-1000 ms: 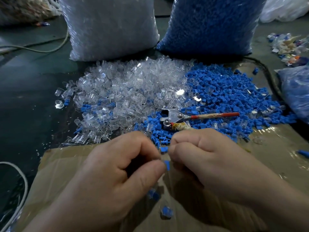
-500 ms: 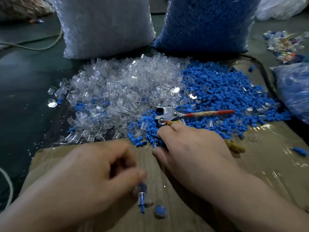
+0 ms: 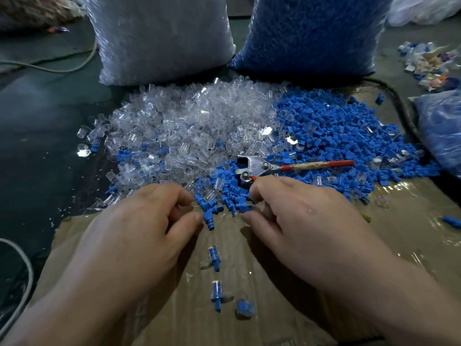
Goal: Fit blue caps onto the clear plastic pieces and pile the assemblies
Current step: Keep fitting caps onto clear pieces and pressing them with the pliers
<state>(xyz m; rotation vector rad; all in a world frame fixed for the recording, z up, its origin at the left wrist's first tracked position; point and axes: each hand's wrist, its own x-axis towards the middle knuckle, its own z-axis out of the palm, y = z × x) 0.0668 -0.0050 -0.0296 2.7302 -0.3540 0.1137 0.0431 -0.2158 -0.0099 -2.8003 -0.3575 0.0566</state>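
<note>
Cardboard (image 3: 411,233): blue caps (image 3: 208,214) beside left grip (image 3: 139,236)

A piecework workshop: beyond the cardboard sheet (image 3: 262,283) lie heaps of clear plastic pieces (image 3: 189,126) and blue caps (image 3: 336,131); farther beyond it, a clear-filled sack (image 3: 159,38) and a blue-filled sack (image 3: 311,33).

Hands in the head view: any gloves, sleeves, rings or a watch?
No. The left hand and right hand are bare: no gloves, rings or watch show, and no sleeve appears anywhere up to the frame's edge.
</note>
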